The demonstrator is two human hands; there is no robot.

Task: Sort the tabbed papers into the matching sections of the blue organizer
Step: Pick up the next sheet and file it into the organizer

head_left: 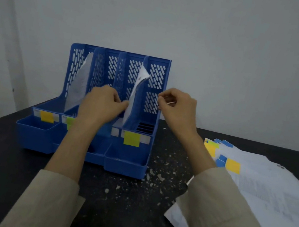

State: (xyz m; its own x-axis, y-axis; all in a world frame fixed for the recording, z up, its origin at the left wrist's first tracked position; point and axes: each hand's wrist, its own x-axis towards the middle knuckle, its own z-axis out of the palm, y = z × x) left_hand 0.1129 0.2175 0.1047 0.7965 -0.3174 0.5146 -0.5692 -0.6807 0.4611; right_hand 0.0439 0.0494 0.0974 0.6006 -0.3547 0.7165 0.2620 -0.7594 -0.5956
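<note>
With our left hand (104,103) pinching the paper (137,95) upright in the blue organizer's (126,161) third slot and our right hand (177,108) curled empty beside it, we judged the limp sheet might buckle or snag the divider.

Both arms reach forward from bottom of frame toward centre, beige sleeves to mid-forearm, wrists bare. Left hand (101,101) left of centre, back toward camera, fingers curled, thumb and fingertips pinching edge of paper (135,95) on its right side. Right hand (178,106) right of centre, slightly higher, back up, fingers curled inward, thumb against fingertips; whether it holds anything cannot be told. Hands near each other, not touching.
</note>
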